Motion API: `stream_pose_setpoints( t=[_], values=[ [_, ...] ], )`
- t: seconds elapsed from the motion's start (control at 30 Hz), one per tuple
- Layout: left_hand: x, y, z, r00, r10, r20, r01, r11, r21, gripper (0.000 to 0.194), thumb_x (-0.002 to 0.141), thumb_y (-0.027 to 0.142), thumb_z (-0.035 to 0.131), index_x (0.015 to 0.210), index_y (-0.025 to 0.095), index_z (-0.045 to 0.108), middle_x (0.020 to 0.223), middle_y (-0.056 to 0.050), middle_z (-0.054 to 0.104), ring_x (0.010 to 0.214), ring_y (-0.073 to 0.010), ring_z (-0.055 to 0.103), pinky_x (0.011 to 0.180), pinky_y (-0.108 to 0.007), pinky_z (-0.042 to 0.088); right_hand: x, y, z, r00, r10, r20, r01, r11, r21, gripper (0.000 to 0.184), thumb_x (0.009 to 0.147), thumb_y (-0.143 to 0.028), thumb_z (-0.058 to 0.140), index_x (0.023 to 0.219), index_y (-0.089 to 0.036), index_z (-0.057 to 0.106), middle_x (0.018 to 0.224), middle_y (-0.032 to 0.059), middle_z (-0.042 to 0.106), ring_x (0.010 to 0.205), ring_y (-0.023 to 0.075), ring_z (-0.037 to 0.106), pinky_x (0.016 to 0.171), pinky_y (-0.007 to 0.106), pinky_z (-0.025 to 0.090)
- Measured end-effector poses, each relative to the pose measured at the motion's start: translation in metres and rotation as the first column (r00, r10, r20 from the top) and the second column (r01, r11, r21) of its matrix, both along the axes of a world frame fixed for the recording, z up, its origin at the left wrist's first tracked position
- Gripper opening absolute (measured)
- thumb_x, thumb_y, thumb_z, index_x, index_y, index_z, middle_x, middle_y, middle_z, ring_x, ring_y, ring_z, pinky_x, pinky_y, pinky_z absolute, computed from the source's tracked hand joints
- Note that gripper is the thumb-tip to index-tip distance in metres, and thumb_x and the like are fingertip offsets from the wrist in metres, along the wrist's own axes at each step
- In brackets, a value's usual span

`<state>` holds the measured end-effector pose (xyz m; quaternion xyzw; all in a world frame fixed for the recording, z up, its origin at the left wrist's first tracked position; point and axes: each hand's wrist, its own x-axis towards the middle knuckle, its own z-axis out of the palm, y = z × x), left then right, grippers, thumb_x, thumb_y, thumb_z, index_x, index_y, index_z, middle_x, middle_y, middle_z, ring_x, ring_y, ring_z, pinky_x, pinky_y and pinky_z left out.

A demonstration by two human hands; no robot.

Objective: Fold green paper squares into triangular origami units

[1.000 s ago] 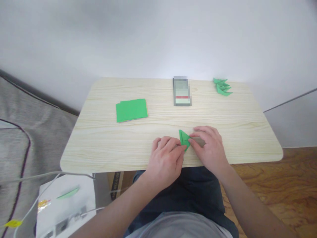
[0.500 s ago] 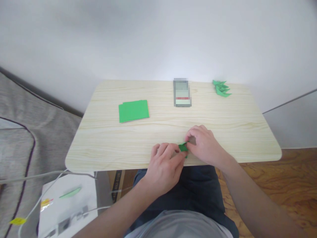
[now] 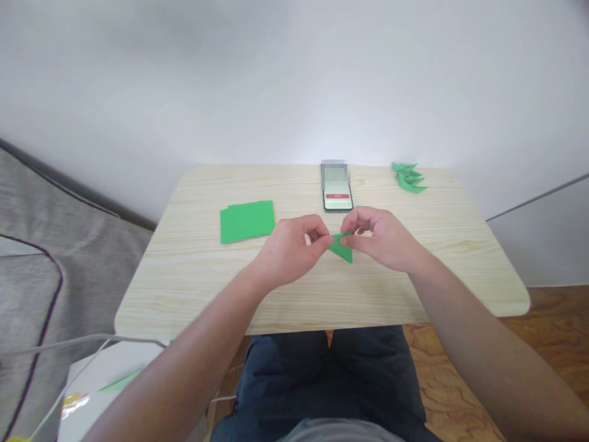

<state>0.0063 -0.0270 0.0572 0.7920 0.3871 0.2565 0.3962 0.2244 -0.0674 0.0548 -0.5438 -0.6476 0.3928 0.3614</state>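
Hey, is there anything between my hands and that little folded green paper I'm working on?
Nothing visible: the left hand and right hand both pinch the folded paper. The phone lies beyond it.

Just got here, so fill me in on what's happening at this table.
A person pinches a small folded piece of green paper between the left hand and the right hand. To the left on the table lies a stack of green paper. A phone with a lit screen lies beyond the hands, and a small cluster of folded green pieces sits near the far right corner.
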Motion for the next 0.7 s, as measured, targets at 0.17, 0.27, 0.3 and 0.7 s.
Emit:
stream_pose_setpoints(
  t=[0.17,0.27,0.3,0.7],
  values=[
    [0.002,0.025,0.001,0.98,-0.031,0.196,0.093,0.944,-0.316,0.023,0.085,0.036,0.078,0.081,0.018,0.065,0.072,-0.002,0.075,0.066,-0.015,0.066,0.061,-0.026,0.043,0.004,0.021,0.003,0.952,0.008,-0.306,-0.029,0.998,-0.064,0.03,0.078,-0.027,0.085,0.099,-0.022,0.065,0.078,-0.0018,0.068,0.07,0.0144,0.064,0.063,0.028,0.05],
    [0.003,0.033,-0.001,0.952,-0.005,0.306,0.136,0.902,-0.41,0.027,0.084,0.035,0.081,0.084,0.018,0.06,0.07,-0.002,0.076,0.064,-0.0153,0.069,0.062,-0.025,0.045,0.004,0.029,0.003,0.941,0.002,-0.338,-0.027,0.997,-0.069,0.033,0.079,-0.03,0.086,0.102,-0.022,0.065,0.076,-0.0027,0.07,0.068,0.0144,0.066,0.063,0.028,0.05],
    [0.003,0.034,-0.003,0.938,0.02,0.346,0.135,0.898,-0.418,0.028,0.084,0.035,0.081,0.083,0.018,0.059,0.069,-0.002,0.077,0.064,-0.0155,0.07,0.064,-0.026,0.047,0.004,0.031,0.002,0.94,-0.002,-0.342,-0.032,0.995,-0.093,0.034,0.08,-0.033,0.086,0.104,-0.023,0.065,0.074,-0.003,0.07,0.067,0.0151,0.067,0.063,0.029,0.051],
    [0.001,0.036,-0.023,0.857,0.085,0.508,0.226,0.825,-0.518,0.023,0.089,0.032,0.075,0.081,0.016,0.06,0.063,0.0,0.069,0.058,-0.0137,0.067,0.063,-0.026,0.05,0.001,0.032,-0.018,0.908,0.051,-0.416,-0.161,0.959,-0.235,0.031,0.086,-0.037,0.082,0.107,-0.023,0.064,0.068,-0.0048,0.071,0.064,0.0177,0.073,0.066,0.031,0.056]
  ],
)
